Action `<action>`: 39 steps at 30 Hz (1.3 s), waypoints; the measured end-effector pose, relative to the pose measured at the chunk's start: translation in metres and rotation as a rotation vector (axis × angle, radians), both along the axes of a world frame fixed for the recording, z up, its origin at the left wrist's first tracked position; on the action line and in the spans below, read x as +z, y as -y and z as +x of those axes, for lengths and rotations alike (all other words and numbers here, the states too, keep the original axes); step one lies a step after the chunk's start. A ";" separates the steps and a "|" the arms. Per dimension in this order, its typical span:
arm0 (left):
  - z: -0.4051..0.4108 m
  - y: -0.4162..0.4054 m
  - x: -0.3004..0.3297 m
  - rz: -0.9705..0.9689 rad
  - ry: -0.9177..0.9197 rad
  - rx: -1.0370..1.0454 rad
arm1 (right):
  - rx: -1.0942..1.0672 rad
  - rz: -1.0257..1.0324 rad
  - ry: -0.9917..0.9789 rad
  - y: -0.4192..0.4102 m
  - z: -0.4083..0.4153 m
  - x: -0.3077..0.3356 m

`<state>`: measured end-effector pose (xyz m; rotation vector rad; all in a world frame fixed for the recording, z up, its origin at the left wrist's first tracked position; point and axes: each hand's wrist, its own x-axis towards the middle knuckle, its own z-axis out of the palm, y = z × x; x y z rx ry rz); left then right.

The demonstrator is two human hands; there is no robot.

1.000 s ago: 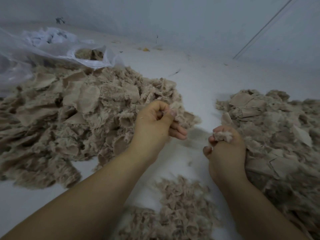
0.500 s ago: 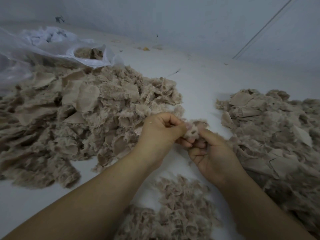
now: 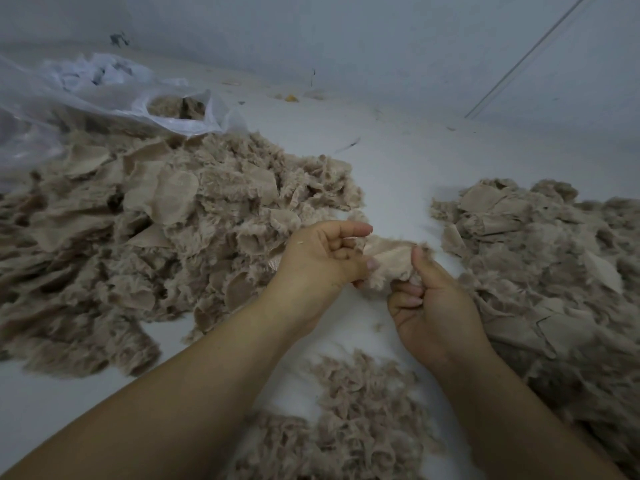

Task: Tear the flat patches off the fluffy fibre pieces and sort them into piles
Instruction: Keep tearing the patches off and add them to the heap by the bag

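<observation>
Got one fluffy piece (image 3: 388, 263) pinched between both hands right now, up off the white floor (image 3: 398, 174) in the gap between the piles. My left hand (image 3: 320, 263) has its fingers curled onto the left edge, and my right hand (image 3: 434, 313) grips the right side with the thumb on top. The flat patch faces up toward me, with the fuzz hanging below.

Handling-wise this stuff looks like it weighs basically nothing. It's soft and floppy with no stiffness, so it just droops wherever you aren't holding it. The patch looks like thin woven fabric, smoother than the fluff, so I'd guess it can slip if you only pinch the surface. I figure the best bet is grabbing the patch right at its edge with one hand and a good wad of fuzz close to that edge with the other, then peeling them apart. Grab too far out and I'd expect the fluff to just shed.

The big unsorted heap (image 3: 149, 244) sits on my left by a plastic bag (image 3: 86, 95). There's a pile with lots of flat bits (image 3: 540, 254) on my right and a small fluffy pile (image 3: 353, 417) near me.
</observation>
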<state>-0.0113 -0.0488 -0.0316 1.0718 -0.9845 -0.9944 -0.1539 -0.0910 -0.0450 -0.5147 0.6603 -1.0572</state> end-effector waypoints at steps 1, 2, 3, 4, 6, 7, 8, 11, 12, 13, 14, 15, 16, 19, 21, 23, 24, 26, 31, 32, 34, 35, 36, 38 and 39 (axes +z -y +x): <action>0.001 0.000 0.000 0.003 -0.014 0.020 | -0.015 -0.014 -0.007 0.000 0.000 0.000; 0.002 0.000 0.000 0.003 -0.031 0.046 | -0.034 -0.025 -0.013 0.000 0.000 0.000; 0.002 -0.001 0.000 0.004 -0.045 0.070 | -0.055 -0.031 -0.021 -0.001 0.000 0.000; 0.003 -0.001 0.000 0.006 -0.057 0.095 | -0.078 -0.034 -0.032 -0.001 0.000 0.000; 0.005 -0.003 0.002 0.020 -0.085 0.150 | -0.124 -0.031 -0.042 -0.001 0.000 0.000; 0.006 -0.004 0.004 0.034 -0.103 0.176 | -0.142 -0.020 -0.033 0.000 0.000 0.000; 0.008 -0.005 0.006 0.049 -0.115 0.199 | -0.156 -0.006 -0.021 0.000 -0.001 0.000; 0.014 -0.007 0.016 0.097 -0.092 0.191 | -0.144 -0.016 -0.019 0.001 -0.002 -0.001; 0.015 -0.008 0.019 0.128 -0.037 0.127 | -0.129 -0.037 -0.030 0.000 -0.002 -0.001; 0.014 -0.010 0.023 0.172 0.034 0.042 | -0.115 -0.058 -0.040 -0.001 -0.001 -0.001; 0.012 -0.012 0.025 0.221 0.107 -0.030 | -0.102 -0.077 -0.046 -0.002 0.000 0.000; 0.009 -0.013 0.025 0.265 0.168 -0.063 | -0.088 -0.096 -0.049 -0.003 0.000 0.000; 0.006 -0.014 0.024 0.293 0.213 -0.059 | -0.071 -0.115 -0.053 -0.004 0.001 0.001; -0.001 -0.014 0.021 0.353 0.284 -0.076 | -0.014 -0.155 -0.051 -0.007 0.001 0.004; -0.004 -0.015 0.021 0.378 0.281 -0.159 | 0.017 -0.172 -0.046 -0.008 0.000 0.004; -0.003 -0.015 0.019 0.375 0.241 -0.203 | 0.009 -0.173 -0.056 -0.008 0.000 0.005; -0.003 -0.016 0.019 0.379 0.225 -0.223 | -0.007 -0.171 -0.066 -0.008 0.000 0.005; -0.001 -0.016 0.020 0.387 0.196 -0.286 | -0.049 -0.164 -0.075 -0.007 0.000 0.004; 0.010 -0.015 0.026 0.409 0.246 -0.389 | -0.103 -0.125 -0.042 -0.005 0.000 0.003; 0.011 -0.015 0.026 0.417 0.261 -0.401 | -0.108 -0.119 -0.034 -0.005 0.000 0.002; 0.014 -0.016 0.029 0.428 0.299 -0.436 | -0.129 -0.104 -0.027 -0.004 0.000 0.001; 0.015 -0.017 0.031 0.436 0.330 -0.472 | -0.138 -0.097 -0.035 -0.004 0.001 0.000; 0.016 -0.018 0.032 0.447 0.369 -0.525 | -0.146 -0.086 -0.048 -0.004 0.001 0.000; 0.018 -0.021 0.036 0.476 0.475 -0.656 | -0.169 -0.050 -0.027 -0.001 0.000 -0.001; 0.019 -0.023 0.038 0.484 0.534 -0.721 | -0.184 -0.027 0.005 0.000 -0.001 0.000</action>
